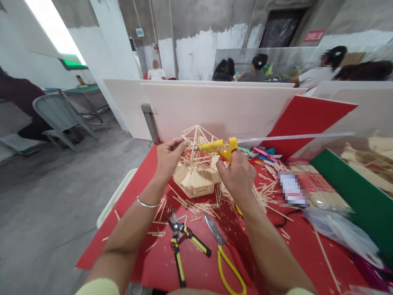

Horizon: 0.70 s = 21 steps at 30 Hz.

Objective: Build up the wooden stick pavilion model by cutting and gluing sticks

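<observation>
My right hand [238,172] grips a yellow hot glue gun [217,146], its nozzle pointing left at the stick model. A long clear glue stick [294,137] juts out of the gun's back. The model [193,180], built of thin wooden sticks, has a many-sided base and an open frame that rises to a peak. At the frame's left side, the fingertips of my left hand [170,155] are pinched together close to the nozzle. Whether they hold a small stick or the frame itself I cannot make out.
Loose sticks [264,190] litter the red tabletop [147,266]. Black-and-yellow snips [178,237] and scissors [221,241] with red and yellow handles lie nearest me. A phone [293,189], a plastic bag [344,233] and a green board [353,200] are at right. White panels [215,106] stand behind; people sit beyond.
</observation>
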{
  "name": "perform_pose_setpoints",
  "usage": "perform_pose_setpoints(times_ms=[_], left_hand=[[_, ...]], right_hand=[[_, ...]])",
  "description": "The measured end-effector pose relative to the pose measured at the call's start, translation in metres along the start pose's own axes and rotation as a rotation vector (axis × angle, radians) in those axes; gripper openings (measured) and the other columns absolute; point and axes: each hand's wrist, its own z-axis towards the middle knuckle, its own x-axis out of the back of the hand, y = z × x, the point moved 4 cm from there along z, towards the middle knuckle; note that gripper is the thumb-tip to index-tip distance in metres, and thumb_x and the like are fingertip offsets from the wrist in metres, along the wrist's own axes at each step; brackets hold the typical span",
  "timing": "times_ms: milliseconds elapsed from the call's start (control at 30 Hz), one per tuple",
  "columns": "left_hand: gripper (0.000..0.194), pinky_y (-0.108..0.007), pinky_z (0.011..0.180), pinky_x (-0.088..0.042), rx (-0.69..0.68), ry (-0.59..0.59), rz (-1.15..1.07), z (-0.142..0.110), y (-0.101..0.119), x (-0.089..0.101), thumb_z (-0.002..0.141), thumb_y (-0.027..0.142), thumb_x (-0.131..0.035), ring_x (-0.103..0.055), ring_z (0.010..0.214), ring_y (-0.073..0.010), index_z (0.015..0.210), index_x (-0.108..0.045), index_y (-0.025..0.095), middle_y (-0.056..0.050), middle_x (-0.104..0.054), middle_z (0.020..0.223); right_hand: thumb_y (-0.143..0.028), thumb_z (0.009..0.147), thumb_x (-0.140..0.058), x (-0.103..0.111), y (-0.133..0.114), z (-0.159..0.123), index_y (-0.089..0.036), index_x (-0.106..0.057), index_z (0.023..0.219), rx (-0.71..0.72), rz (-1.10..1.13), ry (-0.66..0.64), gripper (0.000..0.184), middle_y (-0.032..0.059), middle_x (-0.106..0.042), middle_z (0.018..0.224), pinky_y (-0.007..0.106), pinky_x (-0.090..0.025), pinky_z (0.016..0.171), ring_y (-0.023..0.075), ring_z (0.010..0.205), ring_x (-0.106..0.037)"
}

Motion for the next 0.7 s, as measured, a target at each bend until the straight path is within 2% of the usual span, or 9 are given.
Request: perform_pose_setpoints(times_ms=[700], left_hand=[[0.019, -0.021, 0.046, -0.042, -0.033, -0.002, 0.038, 0.0014, -0.0038, -0.0013, 0.075, 0.034, -0.079, -0.050, 0.047, -0.0070, 0.083, -0.076, 0.017, 0.002, -0.063, 0.057]], right_hand=[[-0.037, 0.090, -0.049, -0.0054, -0.0001, 0.0003, -0.015, -0.059, 0.102, 0.005, 0.001, -0.013, 0.027, 0.0091, -0.062, 0.089, 0.031, -0.024, 0.059, 0.0176, 0.070, -0.050]])
